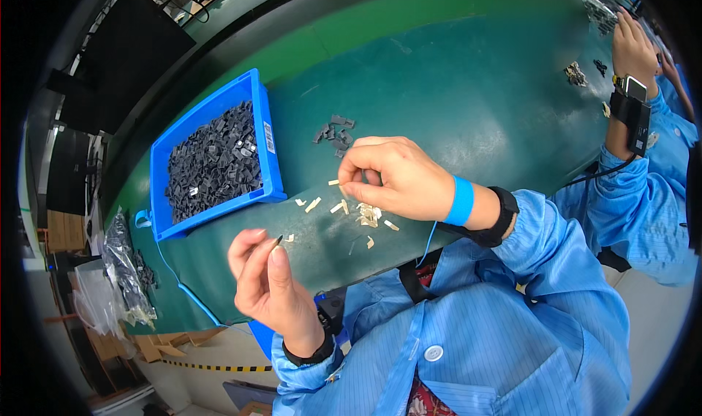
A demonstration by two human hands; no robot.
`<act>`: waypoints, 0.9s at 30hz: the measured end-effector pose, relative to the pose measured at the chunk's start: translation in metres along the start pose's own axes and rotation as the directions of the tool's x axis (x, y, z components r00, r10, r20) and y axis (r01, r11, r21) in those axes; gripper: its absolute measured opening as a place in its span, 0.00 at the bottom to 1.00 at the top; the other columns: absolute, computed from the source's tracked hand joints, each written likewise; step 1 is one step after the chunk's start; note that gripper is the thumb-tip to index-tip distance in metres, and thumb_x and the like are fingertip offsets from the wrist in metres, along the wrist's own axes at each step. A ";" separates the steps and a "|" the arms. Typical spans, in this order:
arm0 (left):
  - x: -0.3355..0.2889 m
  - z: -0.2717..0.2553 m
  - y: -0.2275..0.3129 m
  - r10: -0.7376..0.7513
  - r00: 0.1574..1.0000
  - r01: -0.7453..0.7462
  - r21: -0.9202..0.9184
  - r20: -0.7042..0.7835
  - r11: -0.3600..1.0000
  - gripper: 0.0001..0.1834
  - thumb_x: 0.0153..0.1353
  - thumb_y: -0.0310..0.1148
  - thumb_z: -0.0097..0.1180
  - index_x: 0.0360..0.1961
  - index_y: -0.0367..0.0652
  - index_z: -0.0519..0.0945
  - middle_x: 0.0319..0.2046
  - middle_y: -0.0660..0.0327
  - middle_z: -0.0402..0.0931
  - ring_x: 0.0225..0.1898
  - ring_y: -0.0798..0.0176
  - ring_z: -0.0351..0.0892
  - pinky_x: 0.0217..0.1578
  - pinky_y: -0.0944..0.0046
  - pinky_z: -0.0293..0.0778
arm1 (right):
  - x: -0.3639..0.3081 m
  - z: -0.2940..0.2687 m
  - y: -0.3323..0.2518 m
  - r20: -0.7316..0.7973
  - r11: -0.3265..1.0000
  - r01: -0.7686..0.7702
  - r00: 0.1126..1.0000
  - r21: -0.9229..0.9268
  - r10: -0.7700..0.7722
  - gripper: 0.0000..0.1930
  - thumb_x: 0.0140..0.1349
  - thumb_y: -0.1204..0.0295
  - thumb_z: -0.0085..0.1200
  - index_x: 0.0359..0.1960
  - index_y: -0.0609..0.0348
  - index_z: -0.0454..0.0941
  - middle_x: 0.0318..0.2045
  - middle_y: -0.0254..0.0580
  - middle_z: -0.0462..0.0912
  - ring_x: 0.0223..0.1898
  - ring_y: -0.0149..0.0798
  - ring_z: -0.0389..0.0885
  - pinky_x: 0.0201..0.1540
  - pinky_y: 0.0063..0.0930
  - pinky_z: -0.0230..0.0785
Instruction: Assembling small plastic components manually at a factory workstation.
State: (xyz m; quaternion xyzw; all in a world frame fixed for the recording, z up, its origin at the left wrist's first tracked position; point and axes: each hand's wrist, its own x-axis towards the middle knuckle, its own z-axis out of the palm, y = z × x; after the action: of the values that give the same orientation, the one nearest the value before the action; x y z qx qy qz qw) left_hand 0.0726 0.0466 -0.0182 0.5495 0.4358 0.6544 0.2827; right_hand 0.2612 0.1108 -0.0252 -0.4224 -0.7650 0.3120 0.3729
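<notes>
My left hand (265, 283) pinches a small black plastic part (279, 240) between thumb and fingertips, raised above the near edge of the table. My right hand (395, 178) is closed in a pinch, low over scattered small cream-coloured pieces. Thin pale strips (333, 183) show right at its fingertips; whether one is gripped is hard to make out. A little heap of cream-coloured pieces (367, 215) lies just below that hand, with several loose ones around it. Beyond my right hand rests a small group of dark grey plastic parts (336, 133).
A blue bin (272, 149) full of dark grey parts stands left of my hands on the green table (439, 80). Clear plastic bags (124, 270) lie at the left end. A blue cord (191, 293) hangs by the table edge. At the right, a co-worker's hand (633, 50) holds a bag.
</notes>
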 end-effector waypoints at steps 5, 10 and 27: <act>-0.003 -0.004 0.003 0.354 0.917 -0.397 0.487 0.182 0.778 0.07 0.48 0.18 0.56 0.31 0.35 0.77 0.33 0.57 0.67 0.34 0.62 0.67 0.35 0.67 0.66 | 0.002 -0.003 0.003 0.150 0.938 -0.247 0.965 0.243 0.215 0.05 0.51 0.74 0.51 0.28 0.62 0.77 0.26 0.38 0.78 0.24 0.32 0.75 0.27 0.23 0.67; -0.002 0.000 0.004 0.480 0.803 -0.594 0.528 0.352 0.607 0.12 0.41 0.17 0.60 0.30 0.37 0.77 0.27 0.58 0.67 0.29 0.60 0.67 0.27 0.64 0.64 | 0.001 0.000 0.015 0.079 0.973 -0.091 0.994 0.212 0.076 0.06 0.52 0.74 0.50 0.29 0.64 0.76 0.27 0.40 0.78 0.28 0.32 0.76 0.30 0.23 0.67; -0.011 0.006 0.003 0.546 0.643 -0.758 0.546 0.537 0.357 0.16 0.39 0.22 0.61 0.32 0.51 0.78 0.31 0.68 0.67 0.33 0.67 0.66 0.42 0.59 0.59 | -0.012 -0.007 -0.013 0.395 0.759 -0.274 0.918 0.591 0.024 0.08 0.54 0.70 0.55 0.29 0.63 0.76 0.28 0.38 0.75 0.32 0.30 0.71 0.38 0.26 0.64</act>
State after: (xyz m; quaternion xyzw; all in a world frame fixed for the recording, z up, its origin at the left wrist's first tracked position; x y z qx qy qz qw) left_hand 0.0814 0.0374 -0.0210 0.8215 0.3589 0.3977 -0.1952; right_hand 0.2660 0.0959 -0.0147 -0.2666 -0.6327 0.6536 0.3186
